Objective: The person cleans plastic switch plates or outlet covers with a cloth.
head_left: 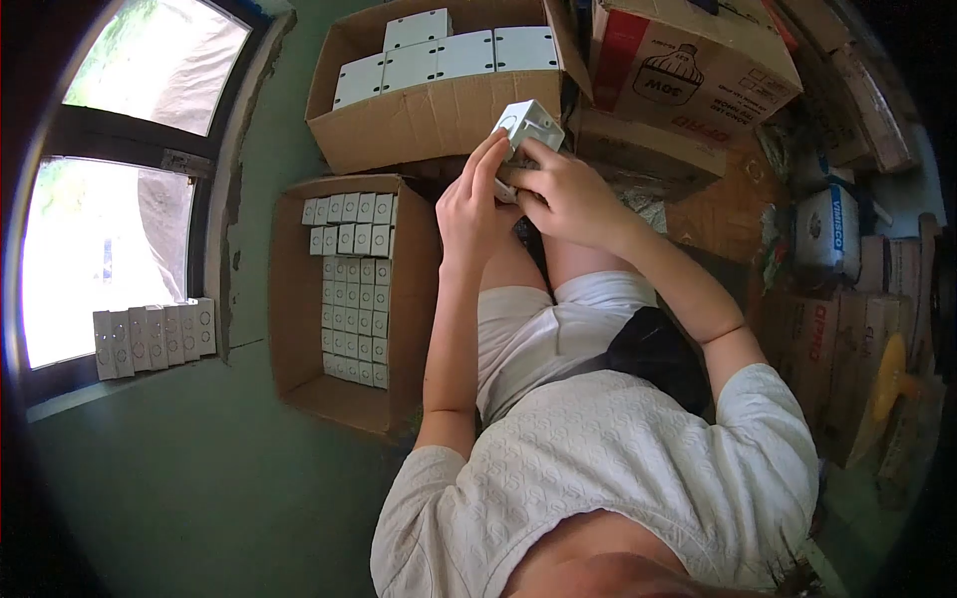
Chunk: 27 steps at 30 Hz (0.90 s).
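A white plastic electrical back box point(529, 123) with a round knockout mark is held up above my knees, its open side partly visible. My left hand point(469, 207) is closed on it from the left, fingers along its side. From the right, my right hand point(570, 195) grips its lower edge with bent fingers. Another white piece shows below the box between my hands, mostly hidden by the fingers, and I cannot make out what it is.
A cardboard carton point(419, 411) to the left holds rows of similar white boxes. Ahead, another carton point(439, 115) contains larger white boxes. Several white boxes point(164, 337) line the window sill. At right stand a lamp carton point(698, 70), a Vimisco pack point(829, 234) and a yellow-handled object point(887, 379).
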Tool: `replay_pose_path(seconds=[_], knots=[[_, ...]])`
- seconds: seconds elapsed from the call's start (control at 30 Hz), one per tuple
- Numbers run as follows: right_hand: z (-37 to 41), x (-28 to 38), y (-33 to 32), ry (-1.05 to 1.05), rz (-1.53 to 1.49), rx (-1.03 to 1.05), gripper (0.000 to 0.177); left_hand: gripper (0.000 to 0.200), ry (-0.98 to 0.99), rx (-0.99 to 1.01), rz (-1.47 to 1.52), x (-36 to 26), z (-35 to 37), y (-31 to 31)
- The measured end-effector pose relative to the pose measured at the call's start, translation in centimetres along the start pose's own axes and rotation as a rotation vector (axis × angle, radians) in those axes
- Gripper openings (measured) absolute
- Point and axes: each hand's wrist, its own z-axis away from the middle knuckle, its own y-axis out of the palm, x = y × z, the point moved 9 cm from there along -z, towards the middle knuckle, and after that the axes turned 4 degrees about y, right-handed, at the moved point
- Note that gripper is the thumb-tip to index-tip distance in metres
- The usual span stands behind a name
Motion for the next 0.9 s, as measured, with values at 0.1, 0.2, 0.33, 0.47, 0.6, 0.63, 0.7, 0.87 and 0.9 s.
replay_pose_path(seconds=[0.1, 0.2, 0.33, 0.47, 0.6, 0.63, 0.7, 0.87, 0.9], knots=[[0.0, -0.2, 0.6, 0.011, 0.215, 0.160, 0.027, 0.078, 0.016, 0.065, 0.030, -0.2, -0.1, 0.0], [0.0, 1.1, -0.9, -0.155, 0.434, -0.138, 0.023, 0.079, 0.012, -0.021, 0.062, 0.3, -0.2, -0.6], [-0.1, 1.3, -1.6, -0.053, 0.411, -0.181, 0.036, 0.081, -0.002, -0.101, 0.129, 0.0, -0.5, -1.1], [0.4, 1.8, -2.8, -0.073, 0.348, -0.306, 0.035, 0.081, 0.042, -0.113, 0.120, -0.6, -1.1, -2.0], [0.7, -0.2, -4.1, 0.089, 0.296, -0.440, 0.035, 0.078, 0.074, -0.080, 0.064, -1.4, -1.5, -2.5], [0.5, -0.6, -4.2, 0.071, 0.293, -0.404, 0.039, 0.078, 0.072, -0.081, 0.067, -1.5, -1.4, -2.5], [0.4, -1.2, -3.9, 0.132, 0.312, -0.354, 0.040, 0.075, 0.099, 0.006, -0.006, -2.1, -1.5, -1.7], [0.1, -2.3, -2.8, 0.233, 0.420, -0.311, 0.042, 0.077, 0.117, 0.071, -0.061, -2.3, -1.9, -1.1], [-0.6, -2.9, -2.2, 0.274, 0.373, -0.190, 0.042, 0.079, 0.132, 0.071, -0.074, -2.2, -2.0, -1.1]])
